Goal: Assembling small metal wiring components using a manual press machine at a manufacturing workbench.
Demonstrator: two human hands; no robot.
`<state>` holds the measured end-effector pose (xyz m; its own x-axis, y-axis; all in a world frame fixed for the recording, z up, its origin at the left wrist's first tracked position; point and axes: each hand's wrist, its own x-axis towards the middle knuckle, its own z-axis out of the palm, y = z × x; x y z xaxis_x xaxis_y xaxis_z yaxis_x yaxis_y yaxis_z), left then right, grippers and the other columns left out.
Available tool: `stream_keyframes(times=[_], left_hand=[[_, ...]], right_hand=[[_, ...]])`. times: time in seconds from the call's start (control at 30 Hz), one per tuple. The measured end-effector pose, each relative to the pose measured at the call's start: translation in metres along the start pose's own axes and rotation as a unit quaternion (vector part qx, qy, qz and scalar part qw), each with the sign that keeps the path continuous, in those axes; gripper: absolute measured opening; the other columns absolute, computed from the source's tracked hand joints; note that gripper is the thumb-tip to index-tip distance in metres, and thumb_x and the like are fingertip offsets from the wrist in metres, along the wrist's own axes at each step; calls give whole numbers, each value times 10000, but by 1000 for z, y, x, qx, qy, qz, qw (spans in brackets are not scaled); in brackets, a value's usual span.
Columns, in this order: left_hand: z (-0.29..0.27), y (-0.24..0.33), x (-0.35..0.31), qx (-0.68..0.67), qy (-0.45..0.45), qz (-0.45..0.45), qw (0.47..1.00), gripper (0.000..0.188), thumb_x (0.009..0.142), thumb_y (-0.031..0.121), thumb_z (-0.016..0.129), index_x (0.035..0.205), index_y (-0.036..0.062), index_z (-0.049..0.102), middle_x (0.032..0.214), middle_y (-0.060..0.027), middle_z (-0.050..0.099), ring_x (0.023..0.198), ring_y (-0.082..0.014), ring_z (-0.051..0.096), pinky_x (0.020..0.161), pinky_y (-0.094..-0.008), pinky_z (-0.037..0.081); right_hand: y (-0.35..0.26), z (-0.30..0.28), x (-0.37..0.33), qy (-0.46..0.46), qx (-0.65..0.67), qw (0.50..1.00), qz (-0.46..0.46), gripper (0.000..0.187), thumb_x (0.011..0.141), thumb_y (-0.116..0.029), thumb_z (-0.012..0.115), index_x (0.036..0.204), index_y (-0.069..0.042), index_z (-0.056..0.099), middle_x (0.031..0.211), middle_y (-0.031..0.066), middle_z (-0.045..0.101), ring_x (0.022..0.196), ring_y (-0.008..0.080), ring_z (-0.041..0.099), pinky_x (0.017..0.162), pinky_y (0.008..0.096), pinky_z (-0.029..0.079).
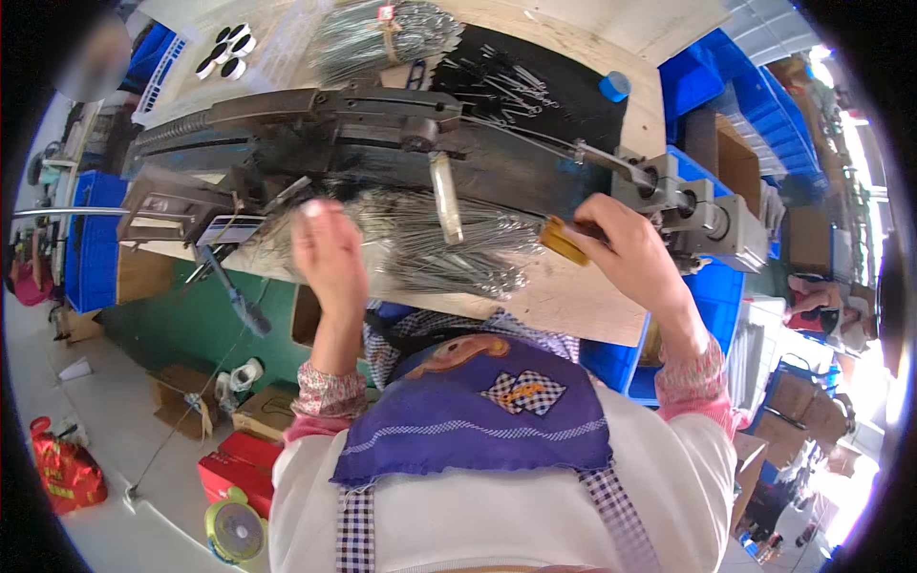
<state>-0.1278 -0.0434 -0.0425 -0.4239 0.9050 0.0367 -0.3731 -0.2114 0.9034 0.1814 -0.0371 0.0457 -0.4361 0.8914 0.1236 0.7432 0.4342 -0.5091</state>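
Observation:
My right hand [623,250] is closed on a rounded yellow piece [565,241] by the right end of the bench. What kind of thing it is cannot be made out. My left hand [330,256] has its fingers stretched toward the dark machine, and nothing shows in it. Just right of that hand lies a heap of thin metal wires [458,253], some with looped ends. A long dark metal machine [377,129] runs across the bench behind both hands. From it a pale, wrapped lever [445,198] sticks out over the wires.
Wire bundles [377,40] and a black mat [573,119] with loose metal pieces lie behind the machine. A blue cap-like cylinder [614,87] stands there too. Metal cylinders [712,220] sit at the right end. Blue crates [693,72], cardboard boxes and a small fan [235,531] surround the bench.

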Motion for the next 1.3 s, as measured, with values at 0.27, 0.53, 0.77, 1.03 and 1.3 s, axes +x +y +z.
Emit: stream_keyframes(times=[0.27, 0.53, 0.77, 1.03, 1.3], left_hand=[[153, -22, -5, -70, -315, -428, 844, 237, 987, 248, 502, 856, 51, 521, 572, 59, 322, 441, -50, 283, 398, -223, 200], [140, -24, -11, -41, -160, -249, 954, 234, 1007, 251, 475, 885, 65, 547, 580, 53, 360, 457, -54, 291, 420, -221, 225], [140, -18, -13, -66, -150, -274, 948, 239, 998, 247, 487, 865, 62, 557, 538, 46, 363, 427, -59, 276, 409, -232, 206], [143, -30, -3, -81, -228, -293, 925, 514, 991, 498, 378, 1105, 13, 505, 923, -99, 556, 841, -199, 552, 751, -321, 446], [144, 2, 7, -392, -148, -408, 811, 880, 933, 640, 328, 1305, -158, 308, 1399, -284, 354, 1368, -379, 298, 1142, -437, 264]], right_hand=[[-5, -55, 3, 173, 59, 978, 103, 127, 872, -77, 658, 960, -1, 609, 767, 121, 660, 706, 109, 633, 629, 276, 483], [30, -4, 108, 61, -135, 986, -79, 225, 846, -98, 574, 1044, -15, 639, 943, 183, 665, 862, 332, 644, 751, 370, 499], [23, -5, 113, -117, 232, 966, 16, 213, 859, -96, 591, 987, 70, 630, 730, 103, 646, 629, 126, 633, 584, 272, 509], [35, -21, 135, -190, 315, 925, 93, 262, 907, -181, 616, 1102, -6, 631, 812, 69, 663, 676, 117, 638, 629, 247, 533], [21, -36, 111, 45, -172, 977, -118, 350, 799, -88, 617, 1148, -94, 640, 1040, 169, 593, 953, 316, 570, 866, 423, 469]])
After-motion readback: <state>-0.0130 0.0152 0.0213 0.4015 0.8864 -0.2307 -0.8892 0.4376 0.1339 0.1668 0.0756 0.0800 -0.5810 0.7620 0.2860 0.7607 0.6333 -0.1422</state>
